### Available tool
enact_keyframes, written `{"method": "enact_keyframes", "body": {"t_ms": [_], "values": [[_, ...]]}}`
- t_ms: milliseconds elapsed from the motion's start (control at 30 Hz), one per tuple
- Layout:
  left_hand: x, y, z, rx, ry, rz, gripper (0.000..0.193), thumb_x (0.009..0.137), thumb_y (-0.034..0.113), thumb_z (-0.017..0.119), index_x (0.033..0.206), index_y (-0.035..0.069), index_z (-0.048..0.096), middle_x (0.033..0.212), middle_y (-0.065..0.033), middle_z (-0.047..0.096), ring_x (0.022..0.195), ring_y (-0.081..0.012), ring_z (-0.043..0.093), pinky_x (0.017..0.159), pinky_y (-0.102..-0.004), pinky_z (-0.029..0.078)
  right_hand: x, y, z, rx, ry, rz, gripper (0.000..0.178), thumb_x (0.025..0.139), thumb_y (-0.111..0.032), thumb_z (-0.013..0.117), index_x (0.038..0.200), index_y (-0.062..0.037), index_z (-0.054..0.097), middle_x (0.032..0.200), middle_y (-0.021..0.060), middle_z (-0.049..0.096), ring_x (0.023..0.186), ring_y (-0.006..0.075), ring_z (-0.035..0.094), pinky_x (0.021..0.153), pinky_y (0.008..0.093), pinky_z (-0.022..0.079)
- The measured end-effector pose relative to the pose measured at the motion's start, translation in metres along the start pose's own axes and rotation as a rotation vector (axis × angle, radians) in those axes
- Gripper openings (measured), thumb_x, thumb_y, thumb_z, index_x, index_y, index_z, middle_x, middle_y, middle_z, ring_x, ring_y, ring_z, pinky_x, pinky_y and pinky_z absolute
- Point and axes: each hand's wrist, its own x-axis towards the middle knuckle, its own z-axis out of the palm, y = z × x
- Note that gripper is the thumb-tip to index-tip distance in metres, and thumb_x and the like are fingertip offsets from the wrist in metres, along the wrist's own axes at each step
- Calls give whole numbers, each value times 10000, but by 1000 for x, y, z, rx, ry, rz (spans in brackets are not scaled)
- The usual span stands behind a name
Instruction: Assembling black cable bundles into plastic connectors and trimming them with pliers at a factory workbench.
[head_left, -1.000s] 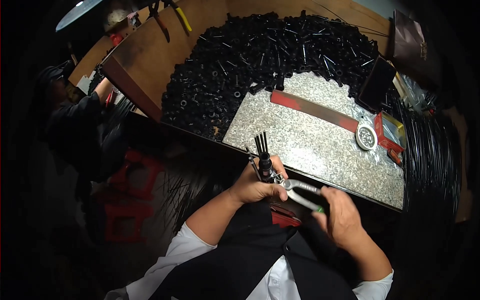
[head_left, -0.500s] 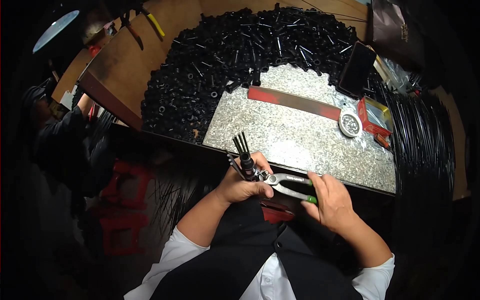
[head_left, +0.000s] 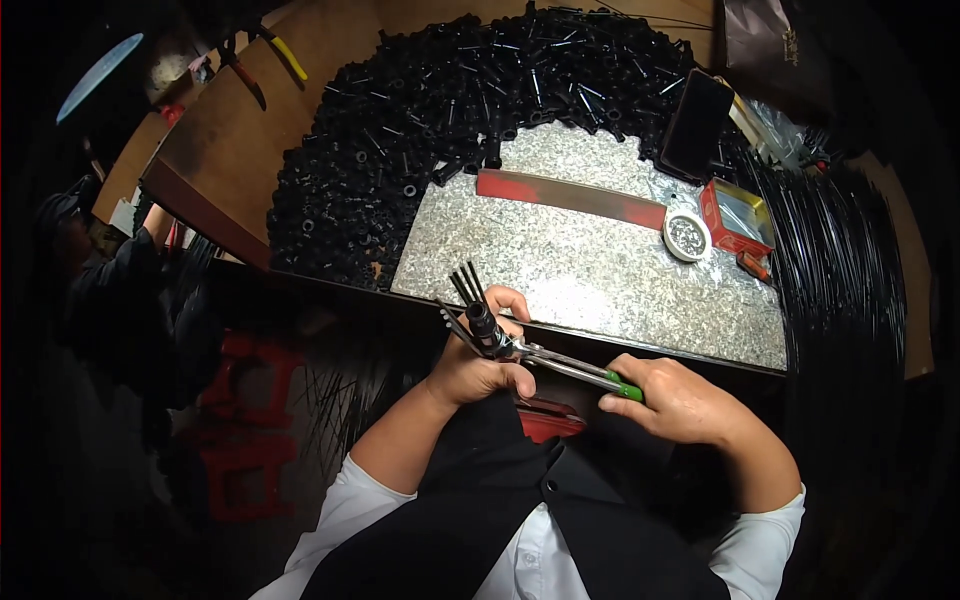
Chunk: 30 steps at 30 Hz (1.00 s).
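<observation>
My left hand [head_left: 478, 372] is closed around a black umbrella frame part [head_left: 482, 325], a dark tubular hub with several thin black ribs sticking up from it. Its thumb and forefinger stand apart from the hub. My right hand [head_left: 668, 398] grips the green handles of metal pliers [head_left: 570, 365], and the jaws meet the side of the hub close to the left fingers. What exactly the jaws bite on is too small to make out. Both hands are in front of the near edge of the speckled stone slab [head_left: 600, 290].
A heap of black parts [head_left: 400, 130] covers the far side of the table. On the slab lie a red-brown bar [head_left: 570, 200], a white bowl of small metal bits [head_left: 687, 236] and a red box [head_left: 738, 218]. Black rods [head_left: 835, 260] hang at right. Another person [head_left: 120, 290] is at left.
The pliers have turned edge-on and tilted downward to the right. My right hand has rolled and closed more around the handles. The left hand still holds the hub; the view has shifted slightly.
</observation>
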Motion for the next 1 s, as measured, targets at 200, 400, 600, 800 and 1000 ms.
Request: {"method": "enact_keyframes", "body": {"t_ms": [200, 400, 600, 800, 1000], "values": [[-4, 0, -3, -70, 17, -57, 708, 445, 492, 841, 835, 58, 442, 722, 41, 400, 672, -70, 391, 618, -232, 327, 10, 6, 32, 201, 122, -53, 300, 888, -283, 623, 884, -3, 515, 667, 227, 574, 663, 417, 588, 578, 438, 450], [2, 10, -2, -149, -58, -86, 925, 408, 564, 800, 1016, 53, 326, 528, 81, 366, 490, -16, 356, 473, -183, 265, 6, 13, 34, -28, 328, -170, 299, 775, -185, 709, 916, -20, 504, 769, 196, 601, 694, 386, 599, 596, 440, 476], [-1, 9, -10, -40, -160, -60, 611, 495, 539, 834, 669, 51, 510, 1019, -34, 481, 913, -140, 453, 770, -304, 403, -15, 7, 14, -472, 566, -199, 356, 668, -172, 741, 924, -43, 529, 754, 118, 536, 649, 302, 585, 555, 379, 468], [7, 14, 2, -97, -250, -136, 624, 533, 337, 903, 852, 88, 427, 793, 29, 426, 724, -66, 407, 639, -229, 344, -27, -1, 5, -653, 564, -185, 296, 773, -230, 677, 917, -15, 534, 722, 109, 516, 615, 280, 567, 544, 365, 464], [12, 17, 9, -41, -219, -175, 567, 657, -14, 811, 849, 149, 303, 633, 73, 317, 559, -24, 311, 528, -208, 297, -22, 2, 11, -557, 456, -120, 251, 810, -221, 644, 864, -16, 509, 720, 137, 540, 611, 315, 589, 540, 413, 471]]}}
